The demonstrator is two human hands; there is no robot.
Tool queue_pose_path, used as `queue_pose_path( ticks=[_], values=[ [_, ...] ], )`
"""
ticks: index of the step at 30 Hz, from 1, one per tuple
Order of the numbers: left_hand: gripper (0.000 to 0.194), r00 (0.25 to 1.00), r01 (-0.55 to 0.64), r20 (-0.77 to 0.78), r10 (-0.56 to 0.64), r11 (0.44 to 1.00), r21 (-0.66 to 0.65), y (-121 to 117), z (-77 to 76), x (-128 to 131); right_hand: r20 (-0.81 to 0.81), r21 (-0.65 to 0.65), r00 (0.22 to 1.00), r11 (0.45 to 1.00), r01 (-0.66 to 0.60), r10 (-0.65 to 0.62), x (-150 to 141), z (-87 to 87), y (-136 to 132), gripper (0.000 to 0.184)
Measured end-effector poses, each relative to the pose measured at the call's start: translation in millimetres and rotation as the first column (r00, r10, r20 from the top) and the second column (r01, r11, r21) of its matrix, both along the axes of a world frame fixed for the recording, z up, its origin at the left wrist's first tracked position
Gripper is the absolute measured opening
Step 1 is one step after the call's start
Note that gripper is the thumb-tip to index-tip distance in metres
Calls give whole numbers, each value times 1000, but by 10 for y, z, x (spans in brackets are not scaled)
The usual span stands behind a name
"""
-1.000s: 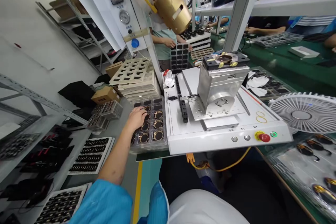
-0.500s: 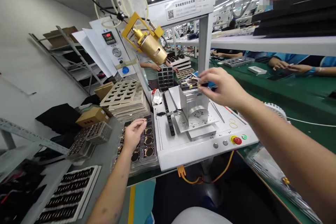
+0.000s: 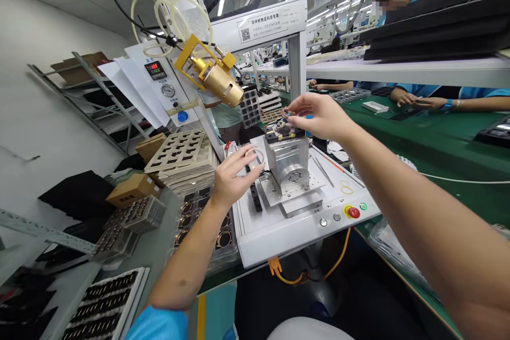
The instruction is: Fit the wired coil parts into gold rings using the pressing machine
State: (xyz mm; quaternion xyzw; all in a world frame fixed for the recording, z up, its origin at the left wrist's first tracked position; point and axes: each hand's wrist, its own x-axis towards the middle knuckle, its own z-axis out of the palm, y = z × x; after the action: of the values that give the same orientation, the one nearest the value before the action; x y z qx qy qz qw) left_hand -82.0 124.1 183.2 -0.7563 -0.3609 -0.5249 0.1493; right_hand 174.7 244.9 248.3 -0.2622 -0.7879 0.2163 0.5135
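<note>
In the head view my left hand (image 3: 233, 176) is closed in a pinch on a thin, pale round ring (image 3: 258, 152), held upright in front of the metal fixture block (image 3: 287, 162). My right hand (image 3: 321, 116) pinches a small watch part (image 3: 287, 113) just above the dark holder (image 3: 283, 132) on top of that block. Fingers partly cover this part, so its exact shape is hard to make out. Below and left of my left hand lies a clear tray (image 3: 235, 255) of round, gold-rimmed watch cases (image 3: 223, 238).
A gold dispensing head (image 3: 223, 85) hangs tilted above the machine's white base (image 3: 258, 244). Tweezers (image 3: 323, 171) and two yellow rings (image 3: 346, 189) lie right of the block. A red stop button (image 3: 353, 212) is in front. Stacked moulded trays (image 3: 177, 156) stand at left.
My left hand has moved right and up from the watch tray, and the ring now shows in its fingers. My right hand has lifted the watch part off the holder. The view has shifted slightly.
</note>
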Motion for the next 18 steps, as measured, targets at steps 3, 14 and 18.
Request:
queue_pose_path(
  ticks=[3,14,18],
  values=[
    [18,999,50,-18,-50,998,-31,396,290,315,-180,-85,984,996,-27,11,137,-202,-241,34],
    [32,972,143,-108,-207,895,-423,947,518,463,-227,-516,950,854,68,-213,1062,-1194,-1274,44],
    [43,913,205,-248,-322,892,-404,959,474,328,-182,-711,922,694,118,-343,1303,-1935,-1386,58]
  ],
)
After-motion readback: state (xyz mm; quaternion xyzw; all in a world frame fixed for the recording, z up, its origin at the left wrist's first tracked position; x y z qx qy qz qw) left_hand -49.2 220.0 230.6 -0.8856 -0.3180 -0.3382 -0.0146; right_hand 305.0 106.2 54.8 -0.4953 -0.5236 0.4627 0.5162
